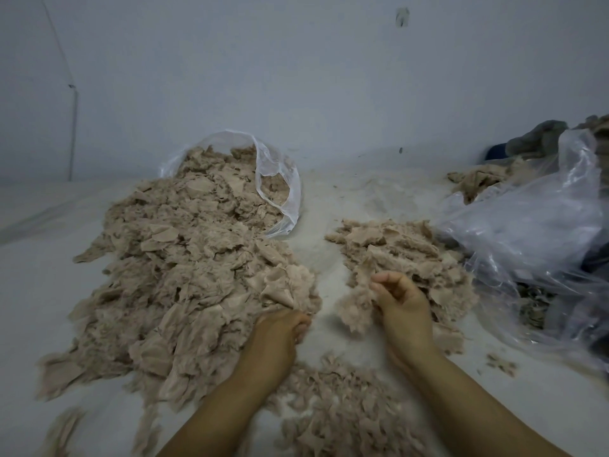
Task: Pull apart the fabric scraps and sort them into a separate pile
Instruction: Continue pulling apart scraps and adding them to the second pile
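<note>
A big heap of beige fabric scraps [184, 268] spills from a clear plastic bag [280, 179] across the left of the white surface. A smaller pile of scraps [405, 249] lies to the right of it. My left hand [280, 331] grips a bunch of scraps at the near right edge of the big heap. My right hand [402, 301], fingers curled, holds a fluffy clump of scraps [357, 308] at the near edge of the smaller pile. A third scatter of scraps [342, 410] lies between my forearms.
A large crumpled clear plastic bag [534, 225] fills the right side, with more beige cloth [478, 179] and a grey garment [537, 136] behind it. A pale wall rises at the back. A few stray scraps [501, 364] lie near my right forearm.
</note>
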A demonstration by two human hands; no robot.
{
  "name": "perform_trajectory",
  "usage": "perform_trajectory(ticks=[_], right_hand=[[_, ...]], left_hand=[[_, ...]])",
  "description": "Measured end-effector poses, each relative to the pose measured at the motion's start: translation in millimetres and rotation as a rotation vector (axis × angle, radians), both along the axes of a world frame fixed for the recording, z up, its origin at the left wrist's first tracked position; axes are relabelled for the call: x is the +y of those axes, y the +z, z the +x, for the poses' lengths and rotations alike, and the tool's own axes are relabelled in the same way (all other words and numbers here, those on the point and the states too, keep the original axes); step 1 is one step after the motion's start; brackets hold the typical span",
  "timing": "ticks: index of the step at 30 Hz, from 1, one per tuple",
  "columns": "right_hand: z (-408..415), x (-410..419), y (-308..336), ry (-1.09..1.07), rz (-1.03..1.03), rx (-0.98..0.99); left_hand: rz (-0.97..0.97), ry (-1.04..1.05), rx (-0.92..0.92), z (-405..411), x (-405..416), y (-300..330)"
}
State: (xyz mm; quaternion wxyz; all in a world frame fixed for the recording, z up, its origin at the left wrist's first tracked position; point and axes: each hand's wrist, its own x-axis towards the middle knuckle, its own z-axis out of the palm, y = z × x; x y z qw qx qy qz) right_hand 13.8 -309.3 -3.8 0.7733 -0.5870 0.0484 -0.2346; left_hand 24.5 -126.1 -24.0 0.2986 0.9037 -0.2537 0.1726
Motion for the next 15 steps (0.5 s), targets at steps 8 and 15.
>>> perform_trajectory(ticks=[8, 15], right_hand=[[-12.9, 15.1, -6.8, 0.329, -0.534, -0.245], [-17.1, 13.4, -8.2, 0.351, -0.630, -0.180]], left_hand=[[-0.767, -0.087, 0.611, -14.0, -11.3, 17.8], [-0.981, -0.003, 0.629, -6.7, -7.4, 16.5]])
